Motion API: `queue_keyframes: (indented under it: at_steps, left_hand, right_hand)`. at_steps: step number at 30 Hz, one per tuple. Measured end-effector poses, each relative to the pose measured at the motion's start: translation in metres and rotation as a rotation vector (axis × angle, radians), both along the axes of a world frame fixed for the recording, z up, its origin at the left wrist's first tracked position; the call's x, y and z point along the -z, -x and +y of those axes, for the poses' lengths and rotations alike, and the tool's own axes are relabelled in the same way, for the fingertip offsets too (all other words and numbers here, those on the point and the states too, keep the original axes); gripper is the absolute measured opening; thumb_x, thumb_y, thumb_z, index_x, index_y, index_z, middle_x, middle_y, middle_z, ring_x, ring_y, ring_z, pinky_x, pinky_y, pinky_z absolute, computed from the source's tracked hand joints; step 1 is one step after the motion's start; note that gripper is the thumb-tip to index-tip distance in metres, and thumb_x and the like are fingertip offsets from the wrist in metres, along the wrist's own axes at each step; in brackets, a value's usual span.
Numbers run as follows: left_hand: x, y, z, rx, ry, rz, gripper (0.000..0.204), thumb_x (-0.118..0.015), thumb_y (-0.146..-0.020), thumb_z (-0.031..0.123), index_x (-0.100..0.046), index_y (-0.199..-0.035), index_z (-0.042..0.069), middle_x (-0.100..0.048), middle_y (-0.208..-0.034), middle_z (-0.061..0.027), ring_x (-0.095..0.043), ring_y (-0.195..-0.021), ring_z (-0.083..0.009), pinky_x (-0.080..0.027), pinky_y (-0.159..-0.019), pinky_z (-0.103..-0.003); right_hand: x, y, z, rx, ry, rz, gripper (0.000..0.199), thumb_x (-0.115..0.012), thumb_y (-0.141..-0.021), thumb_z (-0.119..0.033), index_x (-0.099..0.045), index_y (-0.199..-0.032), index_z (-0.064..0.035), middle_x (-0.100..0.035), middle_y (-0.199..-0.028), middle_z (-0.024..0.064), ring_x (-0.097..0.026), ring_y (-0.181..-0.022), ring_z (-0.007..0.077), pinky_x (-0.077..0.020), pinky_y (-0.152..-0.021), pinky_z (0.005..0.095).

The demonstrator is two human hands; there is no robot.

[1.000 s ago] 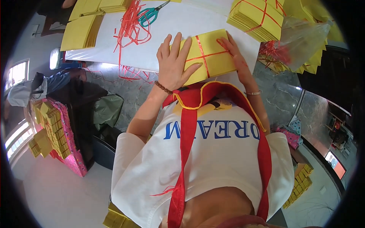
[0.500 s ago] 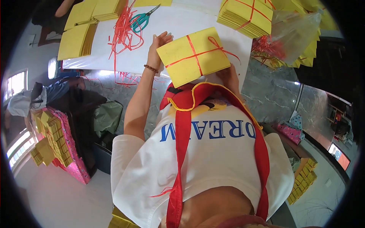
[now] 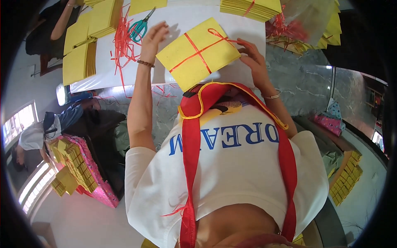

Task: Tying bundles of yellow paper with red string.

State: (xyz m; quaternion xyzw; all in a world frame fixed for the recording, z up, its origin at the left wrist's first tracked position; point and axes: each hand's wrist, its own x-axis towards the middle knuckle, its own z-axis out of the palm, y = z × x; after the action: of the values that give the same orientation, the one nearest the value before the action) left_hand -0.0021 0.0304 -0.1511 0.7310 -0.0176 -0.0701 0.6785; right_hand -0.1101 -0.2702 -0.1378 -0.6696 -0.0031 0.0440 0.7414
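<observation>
A yellow paper bundle, tied crosswise with flat red ribbon, sits tilted at the table's near edge in front of my apron. One ribbon loop stands up near its far right corner. My left hand is beside the bundle's left edge, holding nothing, its fingers loosely bent and apart. At the right corner, the fingertips of my right hand meet the ribbon's tail and appear to grip it. Left of the bundle lie teal-handled scissors and a tangle of loose red ribbon.
Untied yellow stacks line the table's left side. Another tied bundle stands at the far right, near a clear plastic bag. Another person's arm shows at upper left. More yellow bundles sit on a pink cloth lower left.
My right hand has come out from under the bundle's right end to the ribbon tail. My left hand has moved off the left edge. The bundle appears lower and turned slightly.
</observation>
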Motion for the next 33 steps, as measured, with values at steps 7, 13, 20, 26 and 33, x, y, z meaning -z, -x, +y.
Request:
queue_keyframes:
  at_steps: [7, 13, 20, 26, 33]
  left_hand:
    - [-0.087, 0.014, -0.080, 0.512, -0.766, -0.986, 0.024, -0.058, -0.078, 0.012, -0.060, -0.101, 0.010, -0.058, -0.099, -0.0062, -0.052, -0.094, -0.0229, -0.041, -0.080, -0.033]
    - [-0.081, 0.011, -0.096, 0.606, -0.901, -1.151, 0.018, -0.059, -0.072, 0.015, -0.059, -0.089, 0.011, -0.053, -0.085, -0.0018, -0.050, -0.081, -0.0191, -0.040, -0.070, -0.031]
    - [-0.085, 0.008, -0.099, 0.664, -0.904, -1.181, 0.016, -0.057, -0.068, 0.012, -0.052, -0.083, 0.008, -0.049, -0.078, -0.0046, -0.049, -0.077, -0.0208, -0.040, -0.068, -0.031]
    - [-0.081, -0.002, -0.102, 0.789, -0.899, -1.216, 0.014, -0.054, -0.071, 0.013, -0.049, -0.081, 0.006, -0.050, -0.075, -0.0060, -0.051, -0.078, -0.0210, -0.042, -0.069, -0.031]
    - [-0.078, -0.004, -0.104, 0.834, -0.877, -1.227, 0.013, -0.053, -0.070, 0.012, -0.049, -0.080, 0.006, -0.050, -0.075, -0.0071, -0.052, -0.077, -0.0222, -0.042, -0.070, -0.032]
  right_hand:
    - [-0.017, -0.012, 0.008, 0.039, 0.069, -0.012, 0.029, -0.045, -0.089, -0.019, -0.055, -0.109, -0.0008, -0.057, -0.105, 0.0068, -0.052, -0.092, 0.0137, -0.0395, -0.084, 0.0266]
    - [-0.017, -0.017, 0.008, 0.046, -0.034, -0.015, 0.028, -0.041, -0.092, -0.021, -0.055, -0.108, -0.0018, -0.060, -0.093, 0.0031, -0.054, -0.084, 0.0106, -0.0414, -0.077, 0.0252]
    - [-0.004, -0.024, 0.006, -0.053, -0.458, 0.091, 0.029, -0.036, -0.094, -0.026, -0.054, -0.091, -0.0040, -0.055, -0.083, 0.0016, -0.050, -0.086, 0.0121, -0.0366, -0.082, 0.0283]
    - [0.004, -0.026, 0.006, -0.036, -0.540, 0.125, 0.034, -0.035, -0.093, -0.032, -0.052, -0.076, -0.0082, -0.053, -0.080, 0.0020, -0.049, -0.081, 0.0135, -0.0352, -0.080, 0.0295]
    - [0.018, -0.025, 0.002, -0.086, -0.794, 0.183, 0.033, -0.036, -0.093, -0.031, -0.051, -0.074, -0.0088, -0.053, -0.078, 0.0022, -0.049, -0.084, 0.0150, -0.0340, -0.082, 0.0304]
